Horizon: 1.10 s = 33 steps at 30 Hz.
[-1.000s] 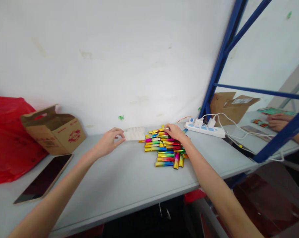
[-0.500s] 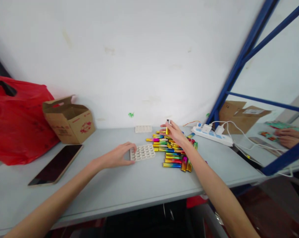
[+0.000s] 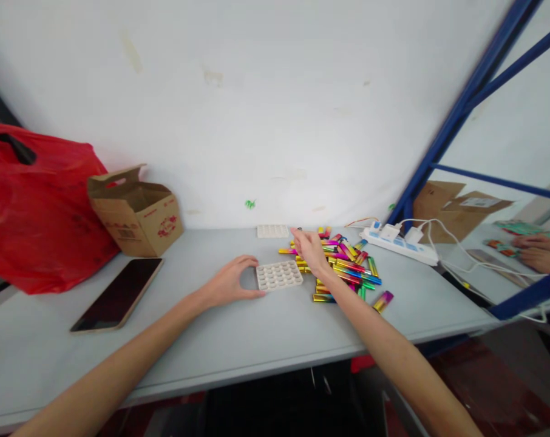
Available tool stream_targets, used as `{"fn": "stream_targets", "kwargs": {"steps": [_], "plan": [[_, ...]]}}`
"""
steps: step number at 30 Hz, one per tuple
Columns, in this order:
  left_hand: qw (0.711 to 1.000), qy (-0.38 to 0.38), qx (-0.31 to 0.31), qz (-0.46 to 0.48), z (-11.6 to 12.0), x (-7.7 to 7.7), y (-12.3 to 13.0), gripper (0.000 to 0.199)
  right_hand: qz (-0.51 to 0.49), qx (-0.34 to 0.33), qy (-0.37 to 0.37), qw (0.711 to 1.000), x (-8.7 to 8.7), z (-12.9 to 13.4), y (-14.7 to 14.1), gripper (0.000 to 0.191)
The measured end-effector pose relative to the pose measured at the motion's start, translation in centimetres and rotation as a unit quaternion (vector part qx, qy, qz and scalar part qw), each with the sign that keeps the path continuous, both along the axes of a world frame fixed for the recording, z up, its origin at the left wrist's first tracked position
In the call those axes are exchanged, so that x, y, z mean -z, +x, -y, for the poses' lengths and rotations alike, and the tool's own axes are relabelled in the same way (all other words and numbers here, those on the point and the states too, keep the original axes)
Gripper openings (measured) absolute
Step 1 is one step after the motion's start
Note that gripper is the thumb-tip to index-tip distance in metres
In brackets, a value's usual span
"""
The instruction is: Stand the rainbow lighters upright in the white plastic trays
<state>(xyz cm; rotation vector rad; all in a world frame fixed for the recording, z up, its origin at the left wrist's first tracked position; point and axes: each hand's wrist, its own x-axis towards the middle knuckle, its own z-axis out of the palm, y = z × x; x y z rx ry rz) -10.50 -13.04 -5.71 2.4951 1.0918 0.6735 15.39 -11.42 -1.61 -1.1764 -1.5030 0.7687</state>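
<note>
My left hand (image 3: 232, 280) curves round the left end of a white tray (image 3: 279, 276) with rows of small oval holes. Its thumb and fingertips touch the tray's left corners. My right hand (image 3: 309, 249) is closed above the left side of a pile of shiny lighters (image 3: 348, 270) in gold, pink, blue and green. A lighter stood in these fingers a moment ago; now the curled hand hides nearly all of what it holds. One pink and gold lighter (image 3: 383, 301) lies apart at the pile's right.
A second white tray (image 3: 272, 231) lies against the wall. On the left are a phone (image 3: 118, 294), an open cardboard box (image 3: 138, 218) and a red bag (image 3: 42, 212). A power strip (image 3: 400, 244) with cables sits right, before a blue frame; another person's hands (image 3: 541, 249) are beyond.
My right hand has turned and curled, so the upright lighter no longer shows. My left fingers have shifted from over the tray to its edge. The whole view has swung slightly left.
</note>
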Motion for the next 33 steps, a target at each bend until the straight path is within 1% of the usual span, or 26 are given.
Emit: {"fn": "stream_targets", "kwargs": {"steps": [3,6,8,13,16,20,22,25,27,30,31,33], "plan": [[1.000,0.001,-0.003,0.010,0.1,0.0,0.2,0.066,0.019,0.035,0.021,0.999,0.4,0.3,-0.6,0.050],[1.000,0.000,-0.012,0.015,0.1,-0.2,0.3,0.068,0.042,0.052,0.035,0.997,1.0,0.3,-0.8,0.049],[1.000,-0.005,-0.015,0.018,0.1,-0.2,0.3,0.068,0.039,0.043,0.029,0.998,1.2,0.4,-0.9,0.051],[1.000,-0.014,-0.005,0.018,0.3,-0.2,0.2,0.067,0.027,-0.016,0.015,0.999,1.4,0.7,-1.4,0.057],[1.000,-0.015,0.004,0.016,0.4,-0.3,0.1,0.068,0.046,-0.012,0.016,0.999,1.4,0.8,-1.6,0.056],[1.000,-0.020,0.011,0.011,0.5,-0.6,0.1,0.068,0.077,0.008,0.025,0.997,1.8,0.5,-1.7,0.052],[1.000,-0.019,0.014,0.010,0.6,-0.7,0.1,0.068,0.077,-0.011,0.028,0.997,2.0,0.4,-1.8,0.050],[1.000,-0.023,0.016,0.005,0.7,-1.0,0.2,0.069,0.077,-0.104,0.027,0.991,2.1,0.5,-2.2,0.046],[1.000,-0.024,0.014,0.002,0.8,-1.1,0.2,0.070,0.105,-0.149,0.059,0.981,2.0,0.6,-2.4,0.047],[1.000,-0.022,0.012,0.000,0.8,-1.3,0.2,0.070,0.189,-0.142,0.141,0.961,2.1,0.6,-2.6,0.051],[1.000,-0.022,0.012,-0.001,0.8,-1.3,0.2,0.069,0.214,-0.136,0.152,0.955,2.2,0.6,-2.6,0.052],[1.000,-0.025,0.012,-0.005,0.8,-1.4,0.2,0.070,0.241,-0.130,0.141,0.951,2.4,0.3,-2.6,0.052]]}}
